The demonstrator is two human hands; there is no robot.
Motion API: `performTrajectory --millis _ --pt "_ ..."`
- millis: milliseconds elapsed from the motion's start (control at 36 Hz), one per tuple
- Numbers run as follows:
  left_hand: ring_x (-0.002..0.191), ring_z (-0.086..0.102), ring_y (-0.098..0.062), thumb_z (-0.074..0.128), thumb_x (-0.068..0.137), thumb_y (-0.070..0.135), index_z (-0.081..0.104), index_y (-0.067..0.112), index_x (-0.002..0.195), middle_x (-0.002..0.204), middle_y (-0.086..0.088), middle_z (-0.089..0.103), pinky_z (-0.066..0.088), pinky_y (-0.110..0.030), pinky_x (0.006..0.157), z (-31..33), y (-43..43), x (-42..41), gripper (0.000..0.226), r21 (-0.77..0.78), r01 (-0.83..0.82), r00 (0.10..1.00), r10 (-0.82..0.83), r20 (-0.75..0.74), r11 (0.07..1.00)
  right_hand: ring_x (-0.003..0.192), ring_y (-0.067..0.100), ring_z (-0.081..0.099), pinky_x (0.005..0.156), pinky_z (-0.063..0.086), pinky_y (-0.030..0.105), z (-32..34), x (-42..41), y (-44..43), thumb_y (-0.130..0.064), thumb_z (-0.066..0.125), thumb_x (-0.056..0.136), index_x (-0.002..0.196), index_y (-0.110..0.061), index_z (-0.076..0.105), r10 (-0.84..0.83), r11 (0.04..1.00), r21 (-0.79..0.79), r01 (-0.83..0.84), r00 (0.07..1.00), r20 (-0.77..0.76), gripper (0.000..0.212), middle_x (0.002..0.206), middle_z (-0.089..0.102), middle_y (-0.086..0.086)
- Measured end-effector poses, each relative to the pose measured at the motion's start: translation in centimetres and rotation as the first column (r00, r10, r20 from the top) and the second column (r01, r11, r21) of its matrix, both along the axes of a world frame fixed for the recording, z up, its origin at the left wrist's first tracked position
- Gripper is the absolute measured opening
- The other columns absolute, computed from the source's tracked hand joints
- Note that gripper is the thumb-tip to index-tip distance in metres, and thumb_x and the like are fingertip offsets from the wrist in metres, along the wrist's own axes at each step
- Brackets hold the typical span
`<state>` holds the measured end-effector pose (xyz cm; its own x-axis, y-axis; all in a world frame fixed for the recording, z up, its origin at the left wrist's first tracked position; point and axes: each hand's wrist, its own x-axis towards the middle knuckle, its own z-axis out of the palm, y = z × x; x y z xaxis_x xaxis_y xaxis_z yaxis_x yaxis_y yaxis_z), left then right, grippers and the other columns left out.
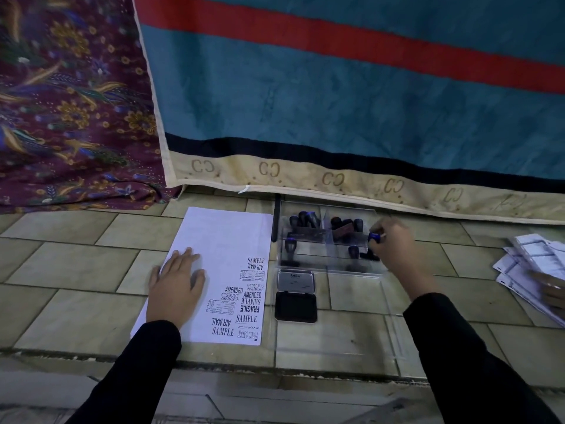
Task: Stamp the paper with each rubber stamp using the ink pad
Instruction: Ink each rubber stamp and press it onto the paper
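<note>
Nearest the camera, two dark sleeves reach out over the tiled floor (76, 249). The left hand (175, 289) lies flat, fingers spread, on the near left part of the paper (220, 240), pinning the sheet, which is thin and would likely slide on the tile otherwise. Down the sheet's right edge runs a column of finished prints: FAX OUT, SAMPLE, AIR MAIL, FRAGILE, AMENDED and more. Just right of the paper sits the ink pad (295, 306), lid hinged open, dark pad on the near side. Beyond it is the clear compartment tray (333, 266), with several dark-handled stamps standing or lying in its sections. The right hand (394, 249) is at the tray's right side, fingers closed round a blue-topped rubber stamp (374, 237); whether it is lifting or setting down, hard to tell. These stamps look light and rigid, best pinched by the knob handle, rubber face kept clear of the fingers. At the far right edge lie loose sheets (526, 261), and a patterned quilt (336, 102) hangs behind.
</note>
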<state>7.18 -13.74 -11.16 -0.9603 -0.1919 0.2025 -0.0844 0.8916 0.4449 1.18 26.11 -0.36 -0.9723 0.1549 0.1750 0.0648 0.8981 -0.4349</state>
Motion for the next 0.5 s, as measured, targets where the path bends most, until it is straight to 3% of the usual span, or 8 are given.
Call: performTrajectory --millis 167,278,417,500 --pt "0.144 0.027 -0.016 0.048 0.096 0.028 0.052 0.022 0.132 0.151 0.003 0.041 0.012 -0.045 0.117 0.0 -0.1 -0.1 0.037 0.001 0.001 1.000 -0.001 0.015 1.000 0.087 0.035 0.058 0.065 0.040 0.030 -1.2 -0.7 -0.3 -0.001 0.058 0.080 0.099 0.000 0.058 -0.015 0.995 0.102 0.000 0.989 0.145 0.019 0.098 0.060 0.023" --pt "0.144 0.027 -0.015 0.049 0.096 0.029 0.051 0.025 0.133 0.151 0.004 0.041 0.012 -0.044 0.117 0.0 -0.2 -0.1 0.037 0.017 0.004 1.000 -0.004 0.016 1.000 0.087 0.036 0.060 0.061 0.042 0.033 -1.0 -1.3 -0.9 0.000 0.051 0.086 0.100 0.001 0.055 -0.042 0.980 0.200 0.000 0.978 0.203 0.015 0.096 0.063 0.024" --pt "0.144 0.026 -0.014 0.049 0.096 0.030 0.051 0.031 0.132 0.152 0.007 0.038 0.011 -0.041 0.116 0.5 -0.5 -0.1 0.036 0.010 0.011 0.999 -0.011 0.036 1.000 0.105 0.037 0.059 0.082 0.047 0.037 -0.5 -1.8 -1.8 -0.003 0.045 0.091 0.112 0.003 0.058 -0.070 0.958 0.286 -0.023 0.949 0.308 0.025 0.112 0.061 0.024" --pt "0.142 0.030 -0.017 0.051 0.094 0.031 0.051 0.031 0.132 0.152 0.007 0.038 0.014 -0.042 0.115 1.1 -0.6 -0.4 0.037 0.004 0.020 0.996 -0.021 0.084 1.000 0.097 0.032 0.063 0.068 0.046 0.032 0.6 -1.8 -3.1 -0.006 0.058 0.084 0.108 -0.003 0.060 -0.068 0.938 0.344 -0.040 0.953 0.296 0.025 0.106 0.064 0.018"
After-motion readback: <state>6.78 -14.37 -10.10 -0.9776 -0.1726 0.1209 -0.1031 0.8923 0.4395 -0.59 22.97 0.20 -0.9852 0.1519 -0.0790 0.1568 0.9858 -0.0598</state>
